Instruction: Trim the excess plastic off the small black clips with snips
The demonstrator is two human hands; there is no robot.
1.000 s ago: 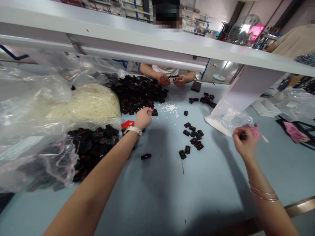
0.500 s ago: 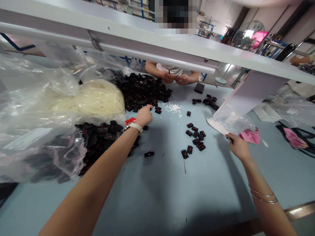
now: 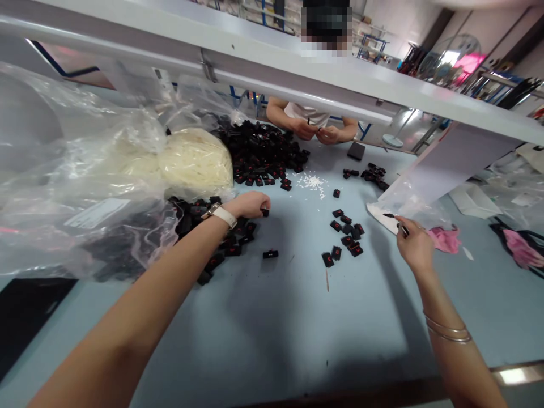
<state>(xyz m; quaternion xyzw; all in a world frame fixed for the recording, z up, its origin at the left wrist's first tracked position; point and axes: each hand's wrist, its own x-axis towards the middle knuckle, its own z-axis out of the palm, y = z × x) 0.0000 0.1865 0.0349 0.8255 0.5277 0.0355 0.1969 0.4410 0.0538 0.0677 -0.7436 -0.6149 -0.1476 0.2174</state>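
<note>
My left hand (image 3: pixel 251 204) is closed, with thumb and fingers pinched on a small black plastic part (image 3: pixel 266 213) above the table. Beneath that forearm and wrist lies a pile of similar black parts (image 3: pixel 233 250), partly hidden by the arm. My right hand (image 3: pixel 414 245) is wrapped round a slim dark tool (image 3: pixel 402 229); its exact kind is too small to make out. The tool's dark tip is over a white flat bag (image 3: pixel 382 218). Between my hands, several black parts with red marks (image 3: pixel 347 231) lie in a loose group.
A large heap of black parts (image 3: pixel 263 150) is at the back, beside a clear bag of cream-coloured pieces (image 3: pixel 198 161). Tiny white pieces (image 3: pixel 313 182) are scattered mid-table. A shelf with a lamp tube (image 3: pixel 289 93) crosses above. A co-worker's hands (image 3: pixel 317 131) work opposite.
My left hand has drawn back from the edge of the large heap, now with a black part in its fingers. My right hand's tool has turned so its tip shows. The view has shifted slightly.
</note>
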